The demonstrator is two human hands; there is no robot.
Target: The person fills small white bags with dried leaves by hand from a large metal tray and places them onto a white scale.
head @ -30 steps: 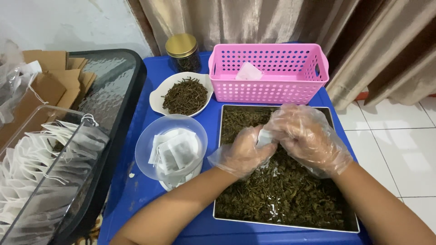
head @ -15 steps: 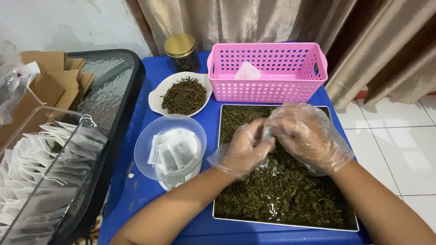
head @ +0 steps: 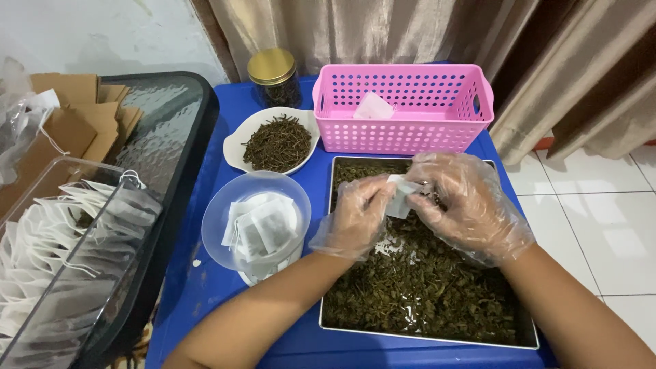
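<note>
Head view: you hold a small white tea bag (head: pixel 398 197) over the tray of dried leaves (head: pixel 424 287), frame centre.
Left hand (head: pixel 355 215) and right hand (head: pixel 465 201), both gloved, pinch it between fingertips.

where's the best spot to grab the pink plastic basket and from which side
Probably by the oval handle cutout in its right end wall, coming in from the right. The pink perforated plastic basket stands upright at the back of the blue table; its right end faces open floor, while the gold-lidded glass jar crowds the left end. The matching left cutout cannot be seen.
</note>
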